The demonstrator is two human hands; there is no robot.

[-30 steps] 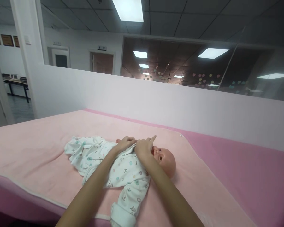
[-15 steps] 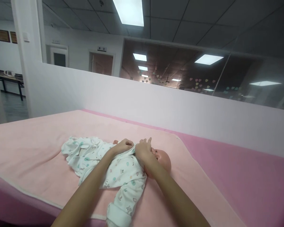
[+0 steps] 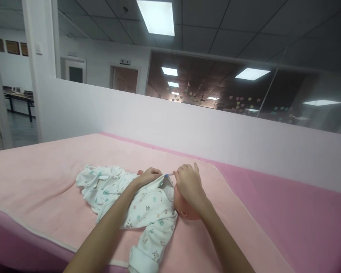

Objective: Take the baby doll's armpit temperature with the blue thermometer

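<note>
where doll (image 3: 184, 212) lies, left hand (image 3: 147, 177) and right hand (image 3: 187, 184) pinch romper (image 3: 147, 206) collar.

Two bare forearms come in from the bottom edge, slim and smooth, with no sleeves, cuffs or fabric showing anywhere along them. The left hand (image 3: 149, 176) and the right hand (image 3: 188, 184) are both ungloved. No watch, bracelet or band shows on either wrist, and no ring shows on the fingers (image 3: 193, 169) of the right hand that can be seen. The nails look short and plain, though they are too small to tell any polish. Above the forearms the arms run out of the picture, so any clothing on the upper arms is hidden.
</note>
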